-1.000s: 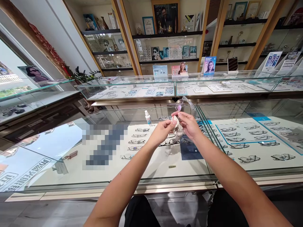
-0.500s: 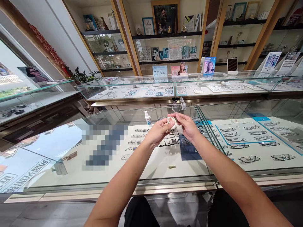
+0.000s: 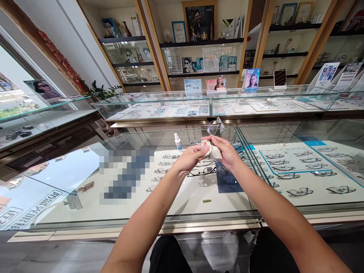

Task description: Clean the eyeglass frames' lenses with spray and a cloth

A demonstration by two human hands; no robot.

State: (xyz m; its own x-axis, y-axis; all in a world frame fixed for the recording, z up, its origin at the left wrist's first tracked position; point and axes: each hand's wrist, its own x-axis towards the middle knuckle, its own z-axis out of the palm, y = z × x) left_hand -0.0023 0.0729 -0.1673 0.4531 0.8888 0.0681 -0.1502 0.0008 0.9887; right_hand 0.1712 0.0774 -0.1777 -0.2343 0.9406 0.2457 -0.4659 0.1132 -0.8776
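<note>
A pair of thin-framed eyeglasses is held up over the glass counter, one lens and a folded temple showing above my fingers. My right hand is closed, pinching the frame between thumb and fingers. In my closed left hand is a whitish cleaning cloth with red print, bunched about the lower part of the eyeglasses. The cloth and fingers hide that part. Just beyond my left hand, a small white spray bottle stands upright on the counter.
Below my hands is a glass display counter with rows of eyeglasses inside. A small greenish-gold strip lies near its front. Another display case stands beyond, before wall shelves. A blurred patch covers the left side.
The cloth has shifted slightly between my fingers, its loose end hanging a little differently. Both hands keep nearly the same place and grip; the view has moved very slightly.
</note>
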